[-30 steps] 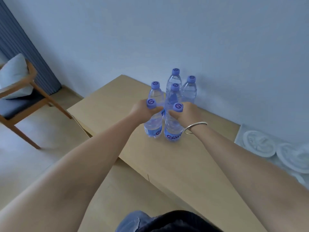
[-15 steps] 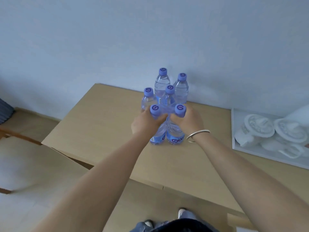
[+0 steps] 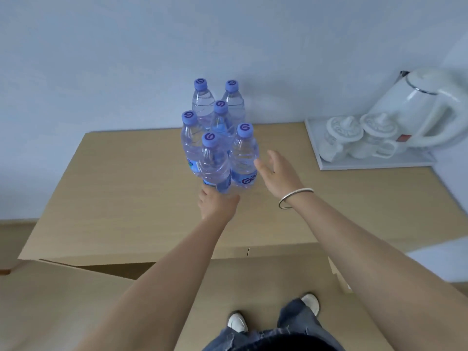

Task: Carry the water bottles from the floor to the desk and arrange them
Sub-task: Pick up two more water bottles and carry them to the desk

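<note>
Several clear water bottles with purple caps [image 3: 220, 127] stand upright in a tight cluster on the light wooden desk [image 3: 131, 188], near the wall. My left hand [image 3: 218, 205] is at the base of the front bottle [image 3: 214, 165], thumb on one side and fingers curled round the bottom, partly hidden by it. My right hand [image 3: 277, 171], with a silver bangle on the wrist, is spread just right of the front right bottle [image 3: 244, 158]. Its fingertips are at the bottle's side.
A white tray [image 3: 374, 164] at the desk's back right carries lidded white cups [image 3: 342, 135] and a white kettle [image 3: 417, 107]. The blue-grey wall runs right behind the bottles. My feet in white shoes [image 3: 236, 323] stand on the wooden floor before the desk.
Both hands have let go of the necks of the two front bottles. My left hand dropped to the front bottle's base; my right hand spread and moved to the right side.
</note>
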`<state>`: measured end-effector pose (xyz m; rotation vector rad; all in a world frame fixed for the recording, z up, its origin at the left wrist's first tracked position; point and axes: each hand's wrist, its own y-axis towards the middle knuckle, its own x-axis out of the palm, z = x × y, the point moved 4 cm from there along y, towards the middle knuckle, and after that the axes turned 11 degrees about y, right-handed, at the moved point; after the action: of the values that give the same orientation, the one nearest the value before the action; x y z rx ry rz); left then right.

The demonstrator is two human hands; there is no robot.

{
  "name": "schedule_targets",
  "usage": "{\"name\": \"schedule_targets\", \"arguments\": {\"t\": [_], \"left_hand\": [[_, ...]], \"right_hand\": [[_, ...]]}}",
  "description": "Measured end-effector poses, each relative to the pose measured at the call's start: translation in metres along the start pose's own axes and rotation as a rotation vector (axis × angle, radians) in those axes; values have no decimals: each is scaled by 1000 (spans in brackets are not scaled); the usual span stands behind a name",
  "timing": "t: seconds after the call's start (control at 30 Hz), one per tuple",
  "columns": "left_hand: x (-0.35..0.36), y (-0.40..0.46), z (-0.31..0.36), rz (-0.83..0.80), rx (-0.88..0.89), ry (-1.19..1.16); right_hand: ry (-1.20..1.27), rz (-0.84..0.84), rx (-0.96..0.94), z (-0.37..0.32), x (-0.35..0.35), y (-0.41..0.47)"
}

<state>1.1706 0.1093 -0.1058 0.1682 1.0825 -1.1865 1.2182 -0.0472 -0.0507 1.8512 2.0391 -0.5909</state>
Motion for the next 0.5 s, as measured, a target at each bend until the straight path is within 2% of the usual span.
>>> {"name": "schedule_targets", "arguments": {"t": [0.07,0.17,0.5], "left_hand": [[21,-11,-1,-111,2,87],[50,-30,18,-285,157,224],[140,-136,137,-508,617,384]], "right_hand": [[-16,-4,53,14,-9,-16],[-71,19,106,35,-35,-39],[-129,223,275,111,-172,-132]]}}
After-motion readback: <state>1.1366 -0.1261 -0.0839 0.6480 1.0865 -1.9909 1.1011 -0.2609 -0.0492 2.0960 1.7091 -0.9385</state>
